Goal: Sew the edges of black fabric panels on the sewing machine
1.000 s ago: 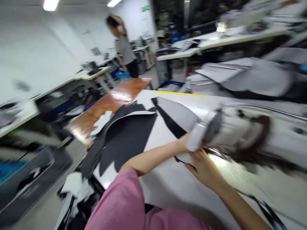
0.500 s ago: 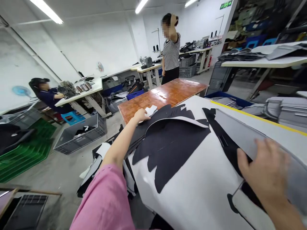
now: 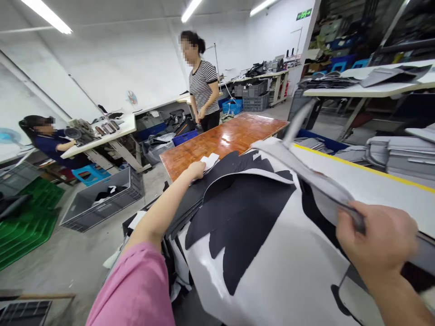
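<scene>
My right hand is closed around the edge of a grey fabric panel, which is lifted off the white table, its far end curling up in a blur. Beneath that panel, black material shows. At the far left edge of the table, my left hand has its fingers curled at a small white piece that sticks out from them; the fingertips are partly hidden. Between my hands lie overlapping dark cut fabric pieces, the upper one with a raised pale edge.
A brown wooden table adjoins beyond. A person in a striped top stands behind it; another sits at a sewing machine on the left. Grey crate and green crate stand on the floor. Stacked grey panels lie right.
My right hand, open over the grey panel before, has closed on its edge and raised it. My left hand stays by the white piece. The standing person lowered an arm and moved left.
</scene>
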The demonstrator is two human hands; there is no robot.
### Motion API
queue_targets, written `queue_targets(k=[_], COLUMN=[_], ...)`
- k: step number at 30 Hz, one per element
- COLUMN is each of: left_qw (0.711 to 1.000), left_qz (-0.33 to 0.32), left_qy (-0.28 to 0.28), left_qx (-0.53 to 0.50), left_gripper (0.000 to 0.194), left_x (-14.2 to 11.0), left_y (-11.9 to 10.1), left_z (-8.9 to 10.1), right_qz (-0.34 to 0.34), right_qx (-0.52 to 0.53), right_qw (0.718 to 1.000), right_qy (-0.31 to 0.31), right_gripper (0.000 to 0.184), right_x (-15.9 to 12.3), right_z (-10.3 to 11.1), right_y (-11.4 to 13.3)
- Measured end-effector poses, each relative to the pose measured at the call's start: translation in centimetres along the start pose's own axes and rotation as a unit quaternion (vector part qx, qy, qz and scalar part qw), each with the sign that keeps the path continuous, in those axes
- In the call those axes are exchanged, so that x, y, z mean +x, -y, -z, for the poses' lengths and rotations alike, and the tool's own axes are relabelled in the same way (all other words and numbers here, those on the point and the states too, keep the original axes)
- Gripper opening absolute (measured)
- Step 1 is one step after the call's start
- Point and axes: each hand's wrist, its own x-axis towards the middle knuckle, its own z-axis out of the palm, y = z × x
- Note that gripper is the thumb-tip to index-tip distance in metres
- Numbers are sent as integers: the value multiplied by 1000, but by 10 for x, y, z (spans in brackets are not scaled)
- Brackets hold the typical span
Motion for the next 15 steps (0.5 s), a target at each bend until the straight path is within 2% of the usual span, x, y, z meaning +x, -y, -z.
queue_targets(k=[1,2,5,7,9,12,14,15], left_qw=[1000,999,995,993,991,988,984,980], left_qz=[13,26,57,67,70,66,73,80], left_qy=[-9,-21,-55,-75,-91,-114,-137,-152], left_qx=[15,27,54,65,71,78,88,95], left_gripper=[36,35,34,33,33,29,31,35], left_x=[0,1,-1,-5,-7,-3,4,7], left_y=[-8,-16,-34,-40,-40,-31,-21,-16], left_z=[-3,-6,-10,-7,-5,-4,-6,-6], right_qz=[22,28,35,78,129,203,222,211], right_qx=[30,60,89,54,21,37,38,33], right_qw=[999,998,975,957,953,944,930,923], right_qy=[-3,21,198,273,272,255,291,319], right_gripper=[13,16,35,51,56,44,38,36], right_x=[3,3,-20,-44,-66,-78,-74,-72], right_z=[8,16,39,58,82,116,132,136], right_y=[10,17,23,24,31,55,75,85])
